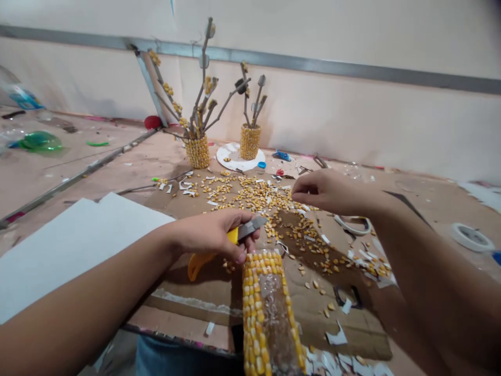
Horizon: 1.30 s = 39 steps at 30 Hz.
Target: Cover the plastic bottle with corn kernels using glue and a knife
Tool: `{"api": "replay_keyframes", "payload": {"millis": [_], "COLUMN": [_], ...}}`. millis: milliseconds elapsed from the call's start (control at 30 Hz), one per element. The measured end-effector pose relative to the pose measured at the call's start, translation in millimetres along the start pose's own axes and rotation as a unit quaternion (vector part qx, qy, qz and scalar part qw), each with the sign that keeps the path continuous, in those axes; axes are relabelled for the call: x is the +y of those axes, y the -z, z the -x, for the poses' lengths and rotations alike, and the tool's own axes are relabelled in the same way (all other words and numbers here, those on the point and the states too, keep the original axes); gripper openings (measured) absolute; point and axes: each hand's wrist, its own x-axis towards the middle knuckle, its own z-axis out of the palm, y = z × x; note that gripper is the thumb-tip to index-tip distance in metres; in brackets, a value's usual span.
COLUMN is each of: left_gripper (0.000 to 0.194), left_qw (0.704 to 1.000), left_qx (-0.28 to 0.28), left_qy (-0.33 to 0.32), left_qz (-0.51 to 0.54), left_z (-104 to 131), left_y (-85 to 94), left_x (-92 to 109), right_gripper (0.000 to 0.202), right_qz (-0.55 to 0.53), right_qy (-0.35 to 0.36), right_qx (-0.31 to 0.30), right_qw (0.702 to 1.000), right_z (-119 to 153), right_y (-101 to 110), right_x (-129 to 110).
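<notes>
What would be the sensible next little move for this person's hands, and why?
Probably the right hand, pinched over the loose corn kernels, should carry one kernel to the bottle. The bottle shows a bare clear strip between its kernel rows, and the left hand holds the yellow tool at its top.

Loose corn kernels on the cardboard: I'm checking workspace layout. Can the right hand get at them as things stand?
Probably yes: the right hand hovers just above the loose corn kernels, with nothing between them.
</notes>
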Motion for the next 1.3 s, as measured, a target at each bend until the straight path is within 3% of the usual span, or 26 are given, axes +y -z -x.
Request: {"api": "replay_keyframes", "payload": {"millis": [100, 200, 367, 500, 633, 833, 1067, 1300], "left_gripper": [0.040, 0.038, 0.025, 0.019, 0.025, 0.018, 0.010, 0.025], "left_qw": [1.000, 0.999, 0.992, 0.976, 0.961, 0.951, 0.944, 0.950], "left_qx": [0.002, 0.011, 0.126, 0.207, 0.228, 0.265, 0.277, 0.257], "left_qy": [-0.001, 0.004, 0.015, 0.024, 0.037, 0.006, -0.035, -0.032], "left_qz": [-0.018, -0.037, -0.028, 0.066, 0.153, 0.162, 0.176, 0.173], "left_z": [0.8, 2.2, 1.5, -5.0, -9.3, -10.2, -11.3, -11.2], "left_y": [0.7, 0.4, 0.3, 4.1, 7.4, 9.1, 10.7, 7.4], "left_x": [4.3, 10.2, 15.0, 11.8, 9.5, 8.4, 8.8, 7.4], "right_gripper": [0.019, 0.019, 0.018, 0.024, 0.031, 0.032, 0.027, 0.016], "right_qz": [0.049, 0.047, 0.033, 0.044, 0.049, 0.069, 0.118, 0.141], "right_qy": [-0.026, -0.023, -0.014, 0.008, 0.039, 0.048, 0.072, 0.066], "right_qx": [-0.078, -0.111, -0.148, -0.110, -0.085, -0.069, -0.083, -0.069], "right_qw": [0.995, 0.992, 0.988, 0.993, 0.994, 0.994, 0.987, 0.985], "right_z": [-7.6, -8.0, -3.7, -4.2, -8.0, -9.9, -12.5, -12.7], "right_y": [-6.5, -9.6, -14.6, -22.3, -29.6, -33.4, -47.5, -57.7], "right_x": [14.0, 11.3, -8.7, -17.7, -19.6, -17.8, -35.4, -42.4]}}
